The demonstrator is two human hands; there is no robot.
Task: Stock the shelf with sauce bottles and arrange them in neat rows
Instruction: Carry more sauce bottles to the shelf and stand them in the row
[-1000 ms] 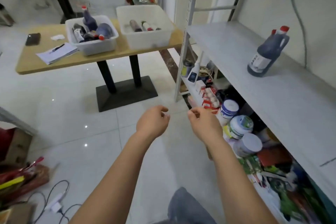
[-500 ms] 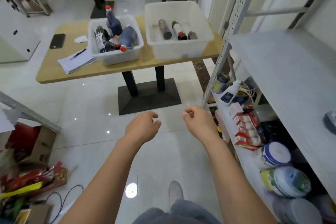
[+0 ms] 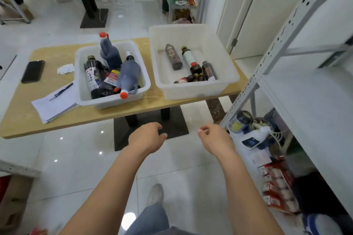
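Note:
Two white bins stand on a wooden table (image 3: 23, 118). The left bin (image 3: 107, 102) holds several dark sauce bottles, among them a tall red-capped jug (image 3: 109, 53) and a tipped grey jug (image 3: 127, 77). The right bin (image 3: 193, 89) holds several smaller bottles lying flat, one with a white label (image 3: 189, 57). My left hand (image 3: 146, 137) and my right hand (image 3: 215, 139) hang over the floor in front of the table, fingers loosely curled, both holding nothing. The white shelf (image 3: 315, 101) at the right is bare where it shows.
A phone (image 3: 32, 71), a crumpled tissue (image 3: 65, 68) and papers with a pen (image 3: 55, 99) lie on the table's left part. Under the shelf sit jars, a white bottle (image 3: 256, 139) and red boxes (image 3: 277, 187). The table's black base (image 3: 149, 131) stands just ahead. Cardboard boxes sit at the lower left.
The view has turned left and closed in on the table; the bottle standing on the shelf has left the frame. Both hands stay empty and have drifted apart.

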